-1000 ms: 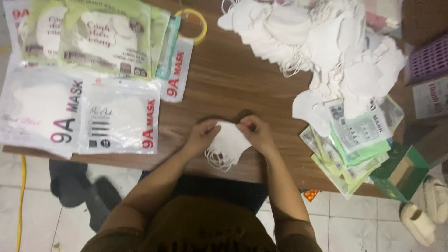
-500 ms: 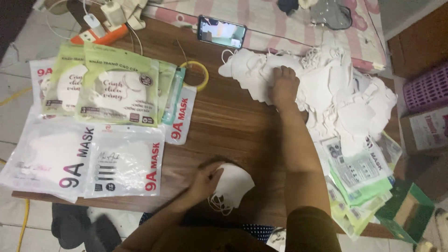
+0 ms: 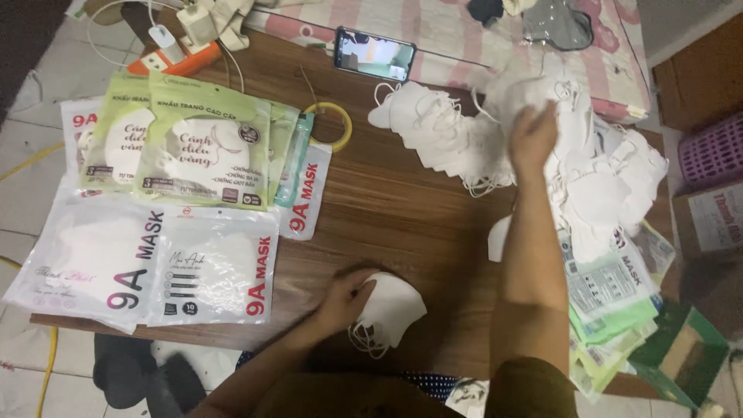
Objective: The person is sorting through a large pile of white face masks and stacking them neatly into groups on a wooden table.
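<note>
On the brown wooden table [image 3: 402, 209], the left hand [image 3: 344, 298] pinches a folded white fabric face mask [image 3: 389, 310] at the near edge. Beyond it, the right hand [image 3: 532, 138] closes on a mask in the loose white mask pile [image 3: 464, 139]. Masks look light, soft, floppy; best gripped along the fold.

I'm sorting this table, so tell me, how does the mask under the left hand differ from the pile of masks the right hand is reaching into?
The mask under the left hand lies alone near the table's front edge; the pile of masks is heaped at the far right. The mask lies folded and neat; the pile is a loose tangle of ear loops. The left hand presses the mask down; the right hand reaches into the pile. Both are white and unpackaged.
</note>
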